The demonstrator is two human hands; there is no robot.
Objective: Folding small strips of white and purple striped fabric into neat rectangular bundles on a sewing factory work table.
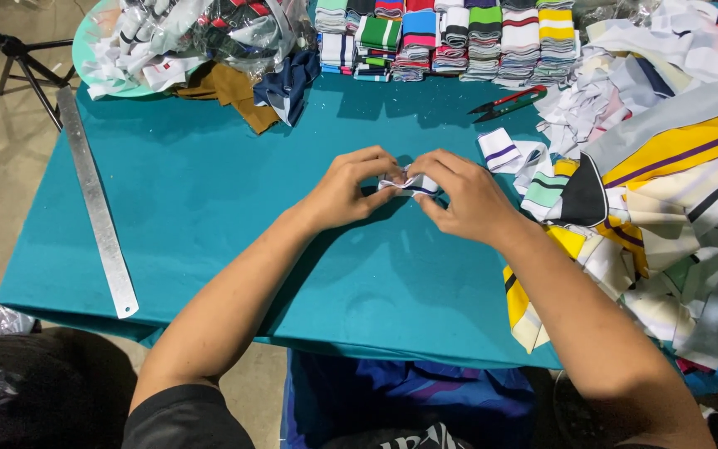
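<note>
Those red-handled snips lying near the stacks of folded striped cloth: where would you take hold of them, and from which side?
Judging from this view, grip the snips at the closed rear end, lower left, around the red handles. Come from the bare teal table on that side: the upper-right end points into the loose white scraps, which crowd it. Both the left hand and right hand currently pinch a small striped strip.

A small white knit trim strip (409, 182) with a dark navy-purple stripe sits near the middle of the teal bench (209, 208), slightly toward its far side. It is folded and bunched, mostly hidden, raised just above the cloth surface.
</note>
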